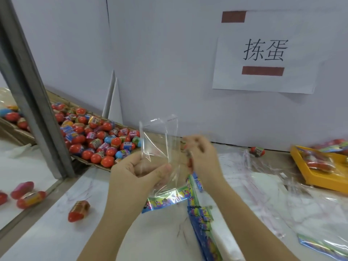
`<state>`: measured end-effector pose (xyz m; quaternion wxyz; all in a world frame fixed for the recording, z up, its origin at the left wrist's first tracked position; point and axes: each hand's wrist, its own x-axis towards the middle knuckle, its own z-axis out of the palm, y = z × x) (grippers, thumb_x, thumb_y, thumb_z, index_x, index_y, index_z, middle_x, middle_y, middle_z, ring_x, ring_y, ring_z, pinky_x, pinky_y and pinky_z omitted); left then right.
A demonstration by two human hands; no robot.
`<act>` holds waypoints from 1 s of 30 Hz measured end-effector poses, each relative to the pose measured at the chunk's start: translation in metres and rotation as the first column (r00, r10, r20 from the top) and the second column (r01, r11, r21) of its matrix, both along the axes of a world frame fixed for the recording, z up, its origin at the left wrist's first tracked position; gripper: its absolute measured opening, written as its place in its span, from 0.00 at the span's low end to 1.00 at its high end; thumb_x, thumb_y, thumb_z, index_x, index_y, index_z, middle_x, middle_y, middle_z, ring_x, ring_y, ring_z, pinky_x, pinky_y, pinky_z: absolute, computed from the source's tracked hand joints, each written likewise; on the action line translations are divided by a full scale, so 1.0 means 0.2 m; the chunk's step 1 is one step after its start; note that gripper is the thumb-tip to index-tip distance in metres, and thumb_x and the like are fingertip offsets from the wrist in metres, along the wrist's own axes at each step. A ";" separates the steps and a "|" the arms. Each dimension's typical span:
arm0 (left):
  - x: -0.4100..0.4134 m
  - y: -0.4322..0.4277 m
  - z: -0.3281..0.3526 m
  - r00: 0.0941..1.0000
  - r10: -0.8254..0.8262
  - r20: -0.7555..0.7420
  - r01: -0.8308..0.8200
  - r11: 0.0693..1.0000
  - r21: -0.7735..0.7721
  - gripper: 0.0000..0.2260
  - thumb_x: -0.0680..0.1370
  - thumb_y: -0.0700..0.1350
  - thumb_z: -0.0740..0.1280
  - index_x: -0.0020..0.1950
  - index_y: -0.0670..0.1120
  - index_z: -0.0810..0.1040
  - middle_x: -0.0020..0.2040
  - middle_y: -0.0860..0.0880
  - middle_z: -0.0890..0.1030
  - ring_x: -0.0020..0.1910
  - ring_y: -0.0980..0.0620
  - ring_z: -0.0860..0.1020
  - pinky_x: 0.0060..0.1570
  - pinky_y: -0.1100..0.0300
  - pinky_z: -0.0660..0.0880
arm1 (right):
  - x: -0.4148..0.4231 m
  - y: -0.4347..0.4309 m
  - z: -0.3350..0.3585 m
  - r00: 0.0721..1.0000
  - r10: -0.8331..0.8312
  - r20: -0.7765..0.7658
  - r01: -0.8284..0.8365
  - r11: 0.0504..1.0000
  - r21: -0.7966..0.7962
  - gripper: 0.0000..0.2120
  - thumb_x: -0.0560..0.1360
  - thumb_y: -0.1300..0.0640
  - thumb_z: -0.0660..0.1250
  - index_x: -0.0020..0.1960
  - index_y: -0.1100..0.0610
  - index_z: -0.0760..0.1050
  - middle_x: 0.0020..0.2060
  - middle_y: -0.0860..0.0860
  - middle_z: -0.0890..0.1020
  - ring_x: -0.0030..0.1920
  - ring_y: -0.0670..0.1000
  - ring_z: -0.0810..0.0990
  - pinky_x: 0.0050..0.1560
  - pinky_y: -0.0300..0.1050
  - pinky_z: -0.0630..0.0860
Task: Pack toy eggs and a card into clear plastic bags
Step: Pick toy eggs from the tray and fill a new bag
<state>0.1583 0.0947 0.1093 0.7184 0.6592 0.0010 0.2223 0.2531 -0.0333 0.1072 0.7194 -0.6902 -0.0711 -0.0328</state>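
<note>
Many toy eggs point(98, 136) heaped in cardboard tray point(90, 163), far left | one loose egg point(78, 210) on table point(47, 232), near left | left grip point(135, 172) pinches clear bag point(160, 146) upright, centre | right grip point(203, 162) curled round red egg point(190, 162), blurred, just right of bag | cards point(165, 200) on table beneath | yellow tray point(305, 166) far right

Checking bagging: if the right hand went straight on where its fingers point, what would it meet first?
The right hand would probably meet the clear plastic bag held by the left hand; depth unclear.
</note>
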 end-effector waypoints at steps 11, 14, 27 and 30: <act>0.00 -0.12 -0.08 0.999 0.023 -0.042 -0.013 0.972 0.234 0.22 0.67 0.41 0.78 0.48 0.68 0.80 0.44 0.57 0.85 0.38 0.47 0.83 0.35 0.56 0.82 | -0.24 -0.29 0.36 0.881 0.364 0.303 -0.388 0.921 0.021 0.11 0.71 0.62 0.70 0.49 0.49 0.81 0.41 0.47 0.82 0.40 0.53 0.85 0.40 0.49 0.82; -0.02 -0.15 -0.07 1.000 0.027 -0.004 -0.024 0.951 0.309 0.24 0.67 0.45 0.79 0.51 0.72 0.78 0.45 0.60 0.84 0.39 0.43 0.82 0.40 0.47 0.82 | -0.27 -0.25 0.34 0.899 0.230 0.374 -0.132 0.954 -0.270 0.12 0.73 0.60 0.72 0.49 0.44 0.78 0.42 0.41 0.82 0.38 0.49 0.85 0.41 0.47 0.81; -0.01 -0.15 -0.11 0.989 0.012 0.148 -0.064 0.935 0.349 0.13 0.71 0.53 0.71 0.55 0.62 0.79 0.38 0.62 0.82 0.33 0.56 0.80 0.39 0.61 0.79 | -0.29 -0.22 0.31 0.847 0.326 0.419 -0.140 0.899 -0.416 0.15 0.75 0.64 0.69 0.51 0.44 0.74 0.49 0.43 0.79 0.33 0.54 0.78 0.32 0.31 0.69; 0.00 -0.14 -0.11 0.986 0.023 0.166 -0.080 0.935 0.346 0.06 0.76 0.50 0.69 0.44 0.63 0.79 0.31 0.63 0.78 0.34 0.62 0.79 0.41 0.55 0.79 | -0.29 -0.21 0.30 0.836 0.379 0.397 -0.193 0.880 -0.434 0.12 0.74 0.64 0.69 0.51 0.48 0.75 0.47 0.43 0.80 0.33 0.53 0.80 0.32 0.30 0.69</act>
